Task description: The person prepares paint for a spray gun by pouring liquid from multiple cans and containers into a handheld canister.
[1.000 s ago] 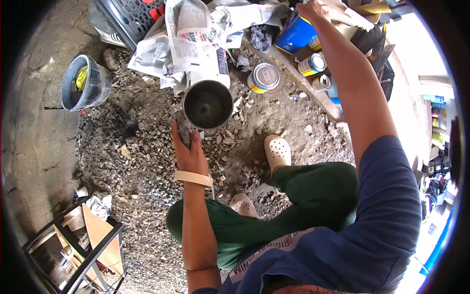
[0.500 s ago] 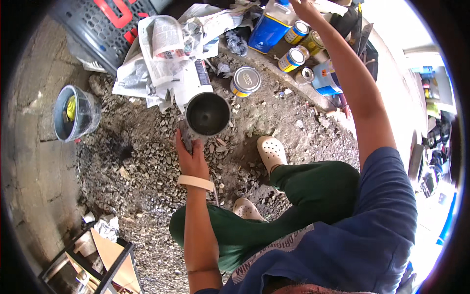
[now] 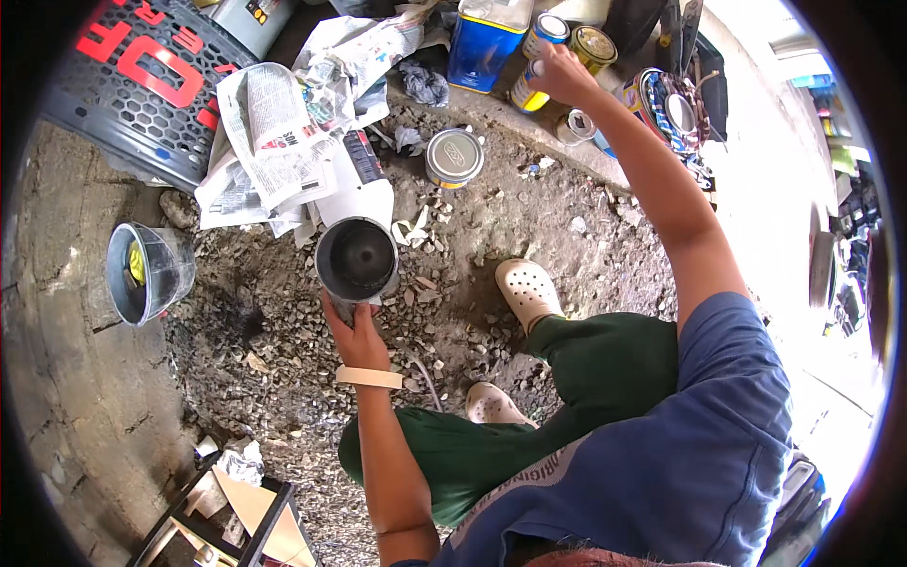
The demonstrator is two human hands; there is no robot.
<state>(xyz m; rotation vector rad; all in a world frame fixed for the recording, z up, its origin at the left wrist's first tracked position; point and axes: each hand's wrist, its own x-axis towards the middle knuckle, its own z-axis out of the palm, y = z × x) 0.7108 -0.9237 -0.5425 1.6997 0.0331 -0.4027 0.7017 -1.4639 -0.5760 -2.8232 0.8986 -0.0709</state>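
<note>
My left hand (image 3: 355,340) is wrapped round the lower part of what looks like a spray gun, its round, dark grey open cup (image 3: 357,259) facing up. A small hole shows in the middle of the cup's floor. My right hand (image 3: 565,77) reaches to the far right, fingers curled down at the top of a small can (image 3: 528,93) with a yellow and white label. Those fingers partly cover the can. Close by stand another small can (image 3: 548,28), a wider yellow can (image 3: 594,47) and a blue rectangular canister (image 3: 487,45).
A lidded tin (image 3: 454,158) stands on the gravel beside crumpled newspaper (image 3: 269,142). Further left are a black perforated panel (image 3: 142,85) with red lettering and a clear bucket (image 3: 170,274). A wooden frame (image 3: 250,510) lies lower left; a thin hose (image 3: 427,376) runs near my left knee.
My right hand has come back from beyond the blue canister down to the small can. My left hand has moved the cup slightly left and nearer. The whole view has shifted.
</note>
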